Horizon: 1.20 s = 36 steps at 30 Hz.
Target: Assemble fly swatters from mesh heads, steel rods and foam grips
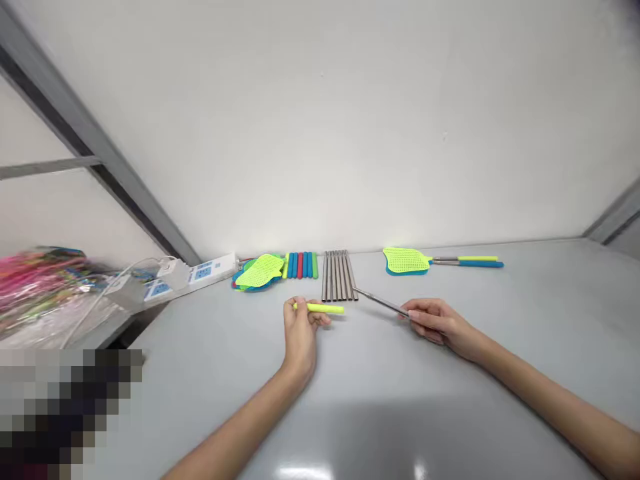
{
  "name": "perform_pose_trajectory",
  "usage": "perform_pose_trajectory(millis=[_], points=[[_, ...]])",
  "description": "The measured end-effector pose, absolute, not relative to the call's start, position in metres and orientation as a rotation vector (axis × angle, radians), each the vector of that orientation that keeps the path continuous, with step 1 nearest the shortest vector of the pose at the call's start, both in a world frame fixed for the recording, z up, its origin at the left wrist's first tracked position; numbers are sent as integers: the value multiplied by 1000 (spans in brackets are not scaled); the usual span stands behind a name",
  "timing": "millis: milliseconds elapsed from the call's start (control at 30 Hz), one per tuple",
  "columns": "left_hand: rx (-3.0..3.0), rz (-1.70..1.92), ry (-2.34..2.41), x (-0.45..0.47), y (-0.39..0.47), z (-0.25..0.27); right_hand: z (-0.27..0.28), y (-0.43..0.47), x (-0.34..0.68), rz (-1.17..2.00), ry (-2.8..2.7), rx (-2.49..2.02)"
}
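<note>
My left hand pinches a yellow handle sleeve, which points to the right above the table. In my right hand is a thin metal telescopic rod, its far end slanting up and left toward a row of metal rods. The sleeve and the held rod are apart. Left of the metal rods lies a row of coloured handle sleeves in blue, red, green and yellow. Beside them is a pile of fly swatter heads, with a yellow one on top.
Two fly swatters with handles, a yellow one over a blue one, lie at the back right. A white power strip with plugs runs along the back left, near plastic-wrapped colourful items. A white wall stands behind the grey table.
</note>
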<state>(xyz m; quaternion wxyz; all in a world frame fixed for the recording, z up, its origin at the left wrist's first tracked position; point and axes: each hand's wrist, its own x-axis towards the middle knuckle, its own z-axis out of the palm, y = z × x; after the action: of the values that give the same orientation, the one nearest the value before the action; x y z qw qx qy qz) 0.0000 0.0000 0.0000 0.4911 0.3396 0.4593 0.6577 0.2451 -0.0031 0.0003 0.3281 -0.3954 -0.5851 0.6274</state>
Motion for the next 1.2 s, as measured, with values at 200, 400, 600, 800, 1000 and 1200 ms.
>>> perform_pose_trajectory(millis=[200, 400, 600, 800, 1000, 1200], points=[[800, 1570, 1061, -1, 0, 1, 1, 0, 245, 1564, -1279, -1012], [793, 1553, 1067, 1, 0, 3, -1, 2, 248, 1590, -1103, -971], [867, 1507, 1085, 1, 1, 2, 2, 1, 244, 1638, -1074, -909], [945, 1462, 1090, -1, 3, 0, 5, -2, 242, 1643, -1152, -965], [1394, 1219, 1181, 2, -4, 3, 4, -2, 244, 1653, -1148, -948], [2030, 868, 1173, 9, -17, 6, 0, -1, 247, 1734, -1241, -1017]])
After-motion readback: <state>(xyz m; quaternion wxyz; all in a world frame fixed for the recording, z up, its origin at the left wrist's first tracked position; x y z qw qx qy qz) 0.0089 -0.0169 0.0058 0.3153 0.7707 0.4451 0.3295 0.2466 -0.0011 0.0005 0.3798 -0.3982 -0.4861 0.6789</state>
